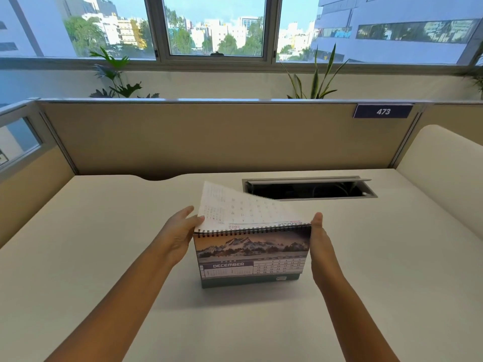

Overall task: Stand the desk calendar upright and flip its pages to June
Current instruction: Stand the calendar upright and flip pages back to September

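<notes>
From the head camera, the spiral-bound desk calendar (pixel 251 254) with a black wire spine stands upright on its dark base, facing the person. Its front page shows a snowy mountain photo above a panel reading DECEMBER and a date grid. A lifted white page (pixel 235 207), blurred, is tilted up over the spine towards the far side.

The left hand (pixel 177 236), just left of the calendar, pinches that page's near-left corner between thumb and fingers. The right hand (pixel 322 246), fingers straight and together, lies flat against the calendar's right edge, gripping nothing.

The calendar sits on a cream-white desk (pixel 91 257). Behind the calendar is an open grey cable hatch (pixel 308 188), then a beige partition (pixel 209 137) bearing a blue "473" plate (pixel 383 111), potted plants (pixel 117 74) and windows (pixel 217 27) showing buildings.
</notes>
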